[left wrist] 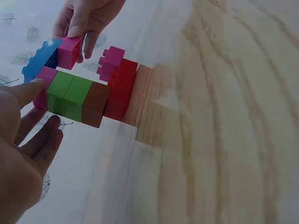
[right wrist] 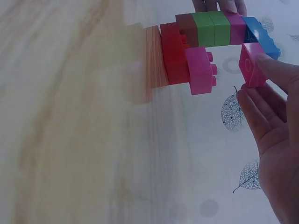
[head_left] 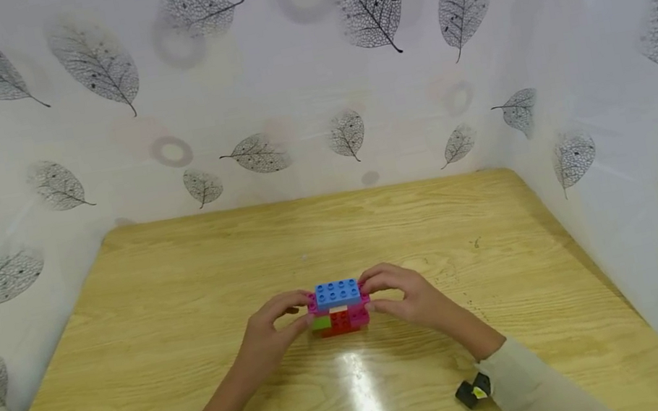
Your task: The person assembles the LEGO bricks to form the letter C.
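A small structure of toy building bricks stands on the table, with a blue brick across its top. My left hand pinches the pink brick under the blue brick's left end. Below that pink brick are two green bricks and a brown brick, stacked on a red base brick. On the opposite side, my right hand grips another pink brick joined to the blue one. Under it, apart by a gap, a further pink brick sits on the red base.
The wooden table extends around the structure on all sides. White sheeting with a leaf print stands behind it and along both sides. A bright reflection lies on the wood in front of the bricks.
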`<state>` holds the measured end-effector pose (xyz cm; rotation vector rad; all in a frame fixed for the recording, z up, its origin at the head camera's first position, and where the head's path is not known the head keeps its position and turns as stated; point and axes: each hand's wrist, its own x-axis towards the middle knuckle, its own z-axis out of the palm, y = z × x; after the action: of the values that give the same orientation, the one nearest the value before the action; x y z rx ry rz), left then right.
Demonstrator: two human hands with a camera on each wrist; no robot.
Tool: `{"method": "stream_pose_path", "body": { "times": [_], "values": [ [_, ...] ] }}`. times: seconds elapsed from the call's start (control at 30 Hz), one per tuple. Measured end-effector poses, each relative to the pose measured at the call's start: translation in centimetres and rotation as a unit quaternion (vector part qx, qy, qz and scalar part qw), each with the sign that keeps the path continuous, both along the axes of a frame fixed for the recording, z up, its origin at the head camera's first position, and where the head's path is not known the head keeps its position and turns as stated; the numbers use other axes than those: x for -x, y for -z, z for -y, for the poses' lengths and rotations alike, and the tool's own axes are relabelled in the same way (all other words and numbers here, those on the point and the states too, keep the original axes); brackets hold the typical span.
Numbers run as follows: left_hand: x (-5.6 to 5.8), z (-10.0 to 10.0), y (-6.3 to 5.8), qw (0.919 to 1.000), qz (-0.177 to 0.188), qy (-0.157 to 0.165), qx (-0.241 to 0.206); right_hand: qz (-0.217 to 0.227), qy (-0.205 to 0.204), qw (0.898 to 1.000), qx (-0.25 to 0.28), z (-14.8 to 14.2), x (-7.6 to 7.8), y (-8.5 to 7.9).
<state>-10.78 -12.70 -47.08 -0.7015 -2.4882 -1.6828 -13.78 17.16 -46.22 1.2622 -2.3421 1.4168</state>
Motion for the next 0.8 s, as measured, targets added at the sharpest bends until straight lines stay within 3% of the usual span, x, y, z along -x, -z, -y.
{"method": "stream_pose_path", "body": {
  "times": [0.3, 0.5, 0.8],
  "values": [
    [1.9, -0.3, -0.2, 0.9976, 0.067, -0.004, -0.019, 0.094, 0.039, 0.995, 0.021, 0.9, 0.9, -0.7],
    [3.6, -0.5, 0.1, 0.9925, 0.118, -0.02, -0.028, 0.165, 0.073, 0.983, 0.026, 1.1, 2.5, -0.3],
    [5.8, -1.0, 0.5, 0.9891, 0.141, -0.033, -0.025, 0.239, 0.11, 0.964, 0.022, 0.9, 4.6, 0.4]
  ]
}}
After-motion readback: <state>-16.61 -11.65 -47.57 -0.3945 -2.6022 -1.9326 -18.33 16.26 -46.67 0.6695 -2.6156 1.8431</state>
